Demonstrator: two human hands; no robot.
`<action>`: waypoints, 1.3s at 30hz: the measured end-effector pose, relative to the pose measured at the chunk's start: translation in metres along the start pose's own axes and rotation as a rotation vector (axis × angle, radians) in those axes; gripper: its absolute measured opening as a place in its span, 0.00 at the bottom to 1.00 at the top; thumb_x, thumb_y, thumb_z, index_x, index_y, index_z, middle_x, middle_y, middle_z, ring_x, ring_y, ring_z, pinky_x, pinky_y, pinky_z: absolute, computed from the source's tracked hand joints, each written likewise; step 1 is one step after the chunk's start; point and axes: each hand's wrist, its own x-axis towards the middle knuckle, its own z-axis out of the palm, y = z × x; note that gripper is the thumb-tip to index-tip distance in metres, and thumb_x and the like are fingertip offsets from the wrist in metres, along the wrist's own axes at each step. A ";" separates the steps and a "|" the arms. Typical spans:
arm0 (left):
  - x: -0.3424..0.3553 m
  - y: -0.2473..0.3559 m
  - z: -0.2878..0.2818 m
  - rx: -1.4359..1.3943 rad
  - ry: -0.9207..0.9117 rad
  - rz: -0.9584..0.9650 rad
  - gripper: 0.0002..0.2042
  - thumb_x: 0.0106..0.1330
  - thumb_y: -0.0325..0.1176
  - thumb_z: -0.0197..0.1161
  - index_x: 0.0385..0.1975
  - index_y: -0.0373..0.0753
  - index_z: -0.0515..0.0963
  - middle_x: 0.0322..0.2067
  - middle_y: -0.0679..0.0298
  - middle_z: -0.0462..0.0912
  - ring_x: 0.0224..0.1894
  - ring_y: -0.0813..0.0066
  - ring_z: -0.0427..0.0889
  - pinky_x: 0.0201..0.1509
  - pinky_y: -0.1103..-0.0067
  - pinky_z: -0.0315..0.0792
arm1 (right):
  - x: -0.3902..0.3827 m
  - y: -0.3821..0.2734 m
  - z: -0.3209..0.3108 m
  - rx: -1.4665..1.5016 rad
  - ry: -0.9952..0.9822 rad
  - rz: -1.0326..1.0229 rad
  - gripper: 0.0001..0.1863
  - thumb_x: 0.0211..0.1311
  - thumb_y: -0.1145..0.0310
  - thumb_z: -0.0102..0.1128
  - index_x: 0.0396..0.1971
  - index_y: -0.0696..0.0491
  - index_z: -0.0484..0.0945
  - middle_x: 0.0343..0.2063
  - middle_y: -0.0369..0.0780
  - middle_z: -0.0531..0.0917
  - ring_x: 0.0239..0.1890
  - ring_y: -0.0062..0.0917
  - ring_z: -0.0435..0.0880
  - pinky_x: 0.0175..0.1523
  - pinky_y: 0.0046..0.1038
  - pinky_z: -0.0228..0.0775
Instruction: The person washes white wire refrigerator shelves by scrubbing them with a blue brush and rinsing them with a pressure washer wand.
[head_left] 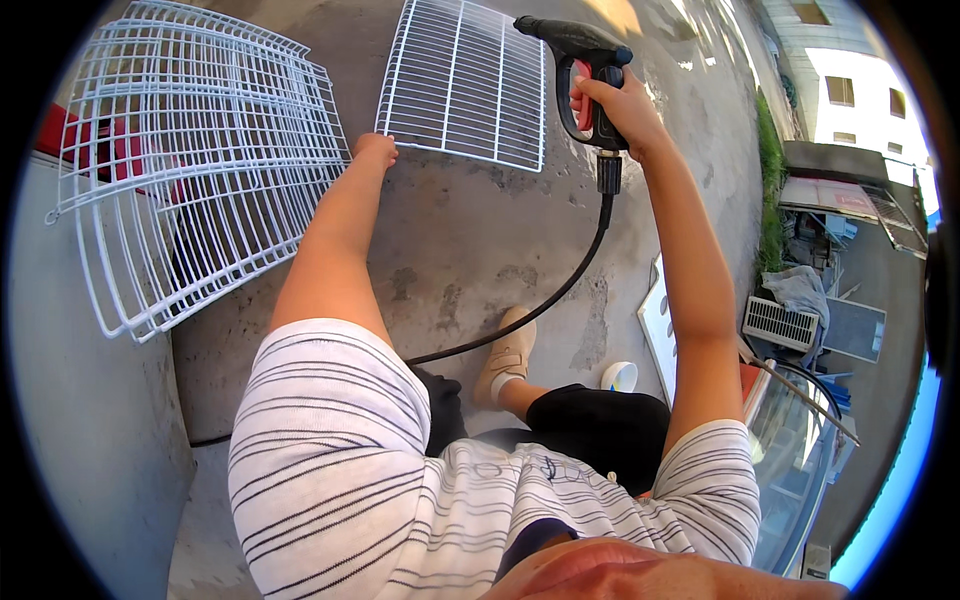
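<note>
My left hand (377, 150) is closed on the near left corner of a white wire shelf rack (465, 85), which it holds out in front of me. In my right hand (622, 108) is a black pressure washer spray gun (575, 42) with a red trigger. Its nozzle end points left, above the rack's far right part. From the base of the gun's handle a black hose (560, 295) curves down and left past my leg. To the left of my left arm stand several more white wire racks (215, 150), overlapping one another.
A grey panel (95, 370) runs along the left side, with a red object (130, 145) behind the racks. A white cup-shaped container (620, 376) and a white panel with holes (657, 320) are near my right leg. Glass-sided and assorted stored items (790, 420) line the right.
</note>
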 end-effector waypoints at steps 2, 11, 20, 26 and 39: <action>-0.003 -0.002 -0.006 -0.074 -0.022 0.000 0.11 0.67 0.37 0.58 0.35 0.35 0.79 0.25 0.63 0.82 0.22 0.76 0.80 0.21 0.82 0.74 | 0.007 -0.029 0.019 -0.046 -0.185 0.030 0.17 0.57 0.66 0.62 0.41 0.58 0.69 0.30 0.41 0.82 0.31 0.22 0.83 0.32 0.24 0.78; -0.009 -0.004 -0.011 -0.374 -0.102 -0.082 0.09 0.70 0.29 0.49 0.40 0.36 0.76 0.31 0.59 0.81 0.30 0.71 0.82 0.30 0.76 0.79 | 0.016 -0.060 0.057 -0.243 -0.349 -0.034 0.20 0.58 0.63 0.62 0.46 0.58 0.69 0.31 0.41 0.82 0.31 0.21 0.83 0.33 0.23 0.79; -0.018 -0.008 -0.002 -0.561 -0.185 -0.131 0.10 0.70 0.27 0.42 0.44 0.40 0.71 0.38 0.62 0.78 0.41 0.71 0.80 0.49 0.69 0.77 | -0.012 -0.031 0.076 -0.195 -0.434 0.109 0.17 0.56 0.66 0.63 0.42 0.59 0.70 0.29 0.40 0.81 0.30 0.21 0.82 0.34 0.24 0.77; -0.033 -0.006 -0.012 -0.592 -0.205 -0.152 0.11 0.66 0.24 0.42 0.44 0.36 0.70 0.41 0.60 0.77 0.44 0.68 0.80 0.51 0.66 0.76 | -0.026 -0.021 0.076 -0.168 -0.511 0.186 0.17 0.57 0.67 0.62 0.42 0.58 0.69 0.29 0.40 0.81 0.30 0.21 0.82 0.34 0.23 0.76; -0.065 0.009 -0.001 -0.591 -0.346 -0.268 0.19 0.69 0.33 0.36 0.52 0.27 0.65 0.46 0.51 0.75 0.47 0.60 0.79 0.54 0.63 0.74 | -0.059 0.001 0.040 -0.020 -0.465 0.280 0.15 0.58 0.68 0.61 0.41 0.59 0.70 0.29 0.40 0.81 0.27 0.21 0.81 0.31 0.23 0.76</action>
